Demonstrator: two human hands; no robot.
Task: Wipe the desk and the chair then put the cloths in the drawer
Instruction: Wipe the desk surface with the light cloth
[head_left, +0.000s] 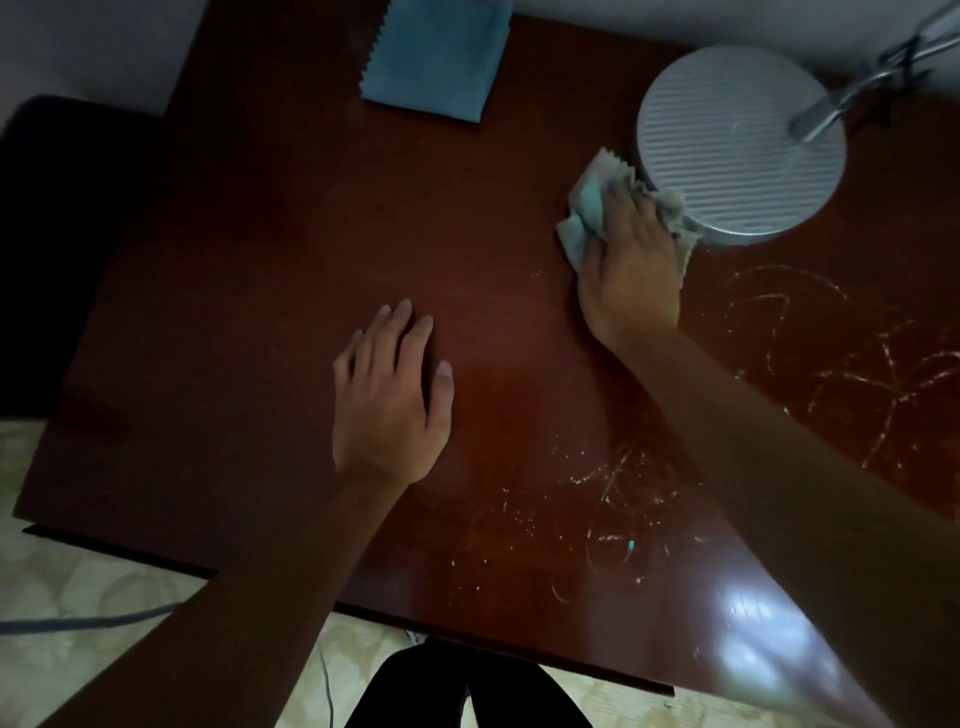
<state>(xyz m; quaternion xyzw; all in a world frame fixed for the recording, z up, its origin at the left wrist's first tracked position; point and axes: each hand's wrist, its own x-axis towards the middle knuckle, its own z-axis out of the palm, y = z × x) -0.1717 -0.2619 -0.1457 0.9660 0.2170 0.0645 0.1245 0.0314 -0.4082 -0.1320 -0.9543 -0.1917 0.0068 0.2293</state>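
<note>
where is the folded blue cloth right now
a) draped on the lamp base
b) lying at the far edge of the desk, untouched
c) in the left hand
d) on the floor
b: the folded blue cloth lies flat at the far edge of the desk, with neither hand on it; the right hand grips a different, crumpled cloth beside the lamp base.

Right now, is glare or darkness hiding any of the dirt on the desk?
Head view: dim overall; a bright glare patch on the reddish-brown wooden desk near its front right edge washes out the surface there; the pale smear marks show clearly; the far left falls into shadow.
</note>
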